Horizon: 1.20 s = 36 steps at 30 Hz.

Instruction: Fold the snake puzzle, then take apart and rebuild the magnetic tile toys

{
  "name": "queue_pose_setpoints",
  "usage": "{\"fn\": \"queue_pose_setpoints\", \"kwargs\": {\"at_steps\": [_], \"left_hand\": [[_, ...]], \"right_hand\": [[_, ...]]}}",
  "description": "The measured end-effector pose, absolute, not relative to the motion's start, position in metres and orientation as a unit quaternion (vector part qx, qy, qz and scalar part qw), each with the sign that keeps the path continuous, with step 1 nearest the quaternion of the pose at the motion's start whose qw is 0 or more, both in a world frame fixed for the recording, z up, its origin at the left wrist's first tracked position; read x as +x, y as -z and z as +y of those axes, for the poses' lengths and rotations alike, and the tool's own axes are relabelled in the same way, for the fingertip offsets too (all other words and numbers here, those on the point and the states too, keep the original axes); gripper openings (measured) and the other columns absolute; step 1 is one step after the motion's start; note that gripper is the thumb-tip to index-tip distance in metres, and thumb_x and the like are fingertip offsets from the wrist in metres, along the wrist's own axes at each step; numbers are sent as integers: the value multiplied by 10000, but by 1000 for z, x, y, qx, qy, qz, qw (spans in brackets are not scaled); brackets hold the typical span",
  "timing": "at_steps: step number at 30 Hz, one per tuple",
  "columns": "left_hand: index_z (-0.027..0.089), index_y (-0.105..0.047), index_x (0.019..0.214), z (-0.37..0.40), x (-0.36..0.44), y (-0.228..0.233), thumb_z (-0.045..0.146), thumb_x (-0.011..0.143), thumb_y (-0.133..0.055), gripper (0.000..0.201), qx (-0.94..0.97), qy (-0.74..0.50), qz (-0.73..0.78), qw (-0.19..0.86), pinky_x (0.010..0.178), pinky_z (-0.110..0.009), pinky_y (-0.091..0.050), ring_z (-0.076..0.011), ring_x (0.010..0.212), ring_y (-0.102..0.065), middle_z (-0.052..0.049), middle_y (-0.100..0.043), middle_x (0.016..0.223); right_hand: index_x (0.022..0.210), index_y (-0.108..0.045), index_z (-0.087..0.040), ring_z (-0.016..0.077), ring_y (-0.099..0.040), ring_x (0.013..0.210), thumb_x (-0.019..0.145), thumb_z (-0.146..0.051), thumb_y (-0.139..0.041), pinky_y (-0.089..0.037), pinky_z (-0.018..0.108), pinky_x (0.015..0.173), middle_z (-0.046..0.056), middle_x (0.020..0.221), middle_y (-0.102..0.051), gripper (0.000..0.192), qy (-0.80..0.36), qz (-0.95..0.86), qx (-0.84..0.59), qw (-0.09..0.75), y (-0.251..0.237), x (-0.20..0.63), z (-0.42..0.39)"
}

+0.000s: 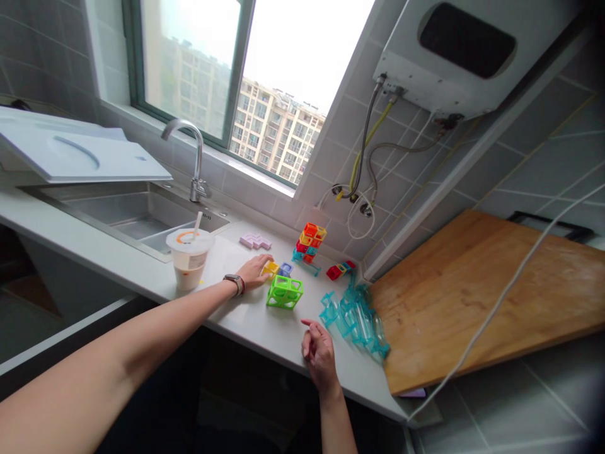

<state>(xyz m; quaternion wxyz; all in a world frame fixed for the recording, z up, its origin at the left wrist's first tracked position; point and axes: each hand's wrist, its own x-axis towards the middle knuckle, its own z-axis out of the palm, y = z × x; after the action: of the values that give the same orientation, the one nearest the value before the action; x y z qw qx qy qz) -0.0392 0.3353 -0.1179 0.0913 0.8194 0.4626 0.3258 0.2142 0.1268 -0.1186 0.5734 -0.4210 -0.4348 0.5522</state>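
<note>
My left hand [254, 272] reaches over the counter with its fingers closed around a yellow open-frame cube block [271, 270]. A blue block [285, 269] sits right beside the yellow one. Just in front of them stands a bright green frame block [284, 292], apart from both hands. My right hand [319, 354] hovers near the counter's front edge, index finger stretched out and the others loosely curled, with nothing visible in it. Behind, a stack of red, yellow and blue blocks [310, 241] rests on a teal base. Red and teal blocks [340, 270] lie to its right.
Teal plastic pieces [357, 318] are heaped by a wooden board [491, 290] on the right. A lidded drink cup [190, 261] stands left of my arm, near the sink [118, 211]. Lilac pieces [255, 241] lie further back. A white cable [501, 296] crosses the board.
</note>
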Motion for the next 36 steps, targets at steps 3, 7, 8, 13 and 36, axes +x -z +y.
{"fn": "queue_pose_setpoints", "kwargs": {"at_steps": [3, 7, 8, 13, 36], "left_hand": [[174, -569, 1257, 348, -36, 107, 353, 920, -533, 383, 817, -327, 467, 91, 1058, -438, -468, -282, 1192, -607, -134, -653, 1269], [189, -617, 1219, 366, -26, 95, 436, 878, -657, 423, 839, -282, 454, 101, 1023, -379, -500, -261, 1163, -636, -100, -695, 1235], [199, -628, 1210, 368, -23, 93, 431, 861, -691, 424, 846, -263, 452, 104, 997, -362, -515, -252, 1131, -654, -85, -711, 1206], [179, -647, 1215, 371, -8, 95, 358, 940, -667, 329, 863, -179, 462, 97, 918, -417, -558, -235, 1029, -676, -94, -698, 1156], [263, -697, 1203, 355, -4, 91, 295, 949, -551, 295, 837, -168, 521, 22, 855, -361, -473, -273, 1009, -692, -95, -764, 1094]], "right_hand": [[1125, -675, -155, 73, -215, 408, 951, -474, -607, -119, 234, 404, -77, 493, -447, 370, -556, -433, -417, 574, 119, 215, 127], [1119, -681, -157, 71, -205, 404, 945, -472, -615, -108, 238, 402, -79, 491, -449, 366, -558, -432, -413, 576, 117, 215, 126], [1121, -681, -157, 71, -203, 402, 947, -470, -614, -107, 238, 401, -80, 490, -449, 365, -559, -430, -412, 577, 117, 215, 126], [1131, -677, -155, 65, -184, 386, 949, -469, -610, -108, 234, 385, -85, 490, -450, 369, -572, -423, -401, 577, 118, 215, 126], [1121, -685, -144, 72, -227, 420, 935, -489, -623, -152, 204, 401, -76, 486, -447, 396, -562, -429, -396, 585, 120, 214, 127]]}}
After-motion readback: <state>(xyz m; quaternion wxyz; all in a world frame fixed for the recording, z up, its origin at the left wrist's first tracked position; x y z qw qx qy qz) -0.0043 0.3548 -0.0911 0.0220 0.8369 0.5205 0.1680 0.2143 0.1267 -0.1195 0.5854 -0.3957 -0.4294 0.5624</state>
